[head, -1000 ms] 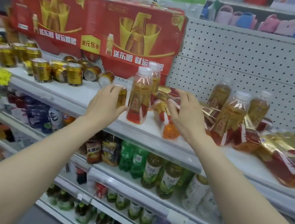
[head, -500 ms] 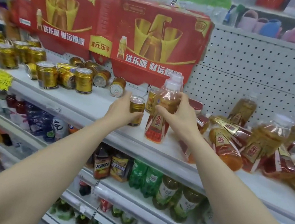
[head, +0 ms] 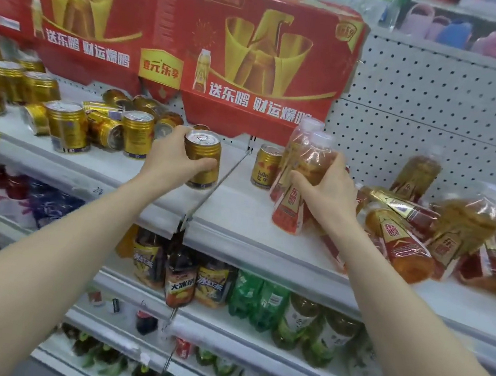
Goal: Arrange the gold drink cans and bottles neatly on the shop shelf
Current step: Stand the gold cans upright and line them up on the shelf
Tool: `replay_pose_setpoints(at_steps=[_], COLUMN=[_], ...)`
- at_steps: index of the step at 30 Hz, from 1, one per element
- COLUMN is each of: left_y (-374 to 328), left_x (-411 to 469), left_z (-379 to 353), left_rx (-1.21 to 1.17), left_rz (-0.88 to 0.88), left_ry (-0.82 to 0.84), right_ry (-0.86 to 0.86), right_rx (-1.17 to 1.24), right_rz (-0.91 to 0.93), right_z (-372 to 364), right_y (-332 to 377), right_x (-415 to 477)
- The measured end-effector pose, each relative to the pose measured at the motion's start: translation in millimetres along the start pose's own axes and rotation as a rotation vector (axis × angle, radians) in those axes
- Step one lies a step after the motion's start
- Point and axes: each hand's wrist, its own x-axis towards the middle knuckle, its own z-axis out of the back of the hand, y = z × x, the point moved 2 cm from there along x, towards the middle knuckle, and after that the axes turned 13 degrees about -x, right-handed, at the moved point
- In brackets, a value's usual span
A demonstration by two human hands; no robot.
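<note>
Left hand [head: 172,158]: fingers wrapped round a short gold metal drink can [head: 202,158], upright, just left of the seam in the white shop shelf [head: 236,215]. Can't tell if its base touches the shelf.

Right hand [head: 327,190]: fingers curled round a clear plastic bottle of amber drink with a red-and-gold label [head: 300,182], nearly upright, base at the shelf. A second matching bottle [head: 297,137] is right behind it.

A red-and-gold can [head: 266,166] stands upright between the two hands.

Left end: cluster of gold cans [head: 67,125], some standing, some on their sides. Right end: pile of toppled amber bottles [head: 399,237]. A red promo banner [head: 258,61] hangs on the back wall.
</note>
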Motion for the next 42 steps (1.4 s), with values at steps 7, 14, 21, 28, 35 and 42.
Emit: replay_pose_setpoints(at_steps=[7, 14, 21, 28, 35, 42], left_y=[33, 55, 62, 72, 90, 91], left_x=[19, 31, 45, 57, 66, 64], left_z=[22, 30, 21, 16, 9, 12], left_rx=[0.009, -0.004, -0.146, -0.180, -0.148, -0.174], left_rz=[-0.039, -0.110, -0.117, -0.117, -0.085, -0.074], left_ry=[0.187, 0.298, 0.357, 0.419, 0.567, 0.523], right_ry=[-0.037, -0.166, -0.428, 0.032, 0.291, 0.198], right_rx=[-0.086, -0.116, -0.450, -0.830, -1.249, -0.939], right_rz=[-0.183, -0.334, 0.084, 0.135, -0.034, 0.003], right_z=[-3, -8, -40, -100, -128, -121], right_y=[27, 48, 97, 111, 104, 112], right_x=[-13, -34, -45, 30, 76, 78])
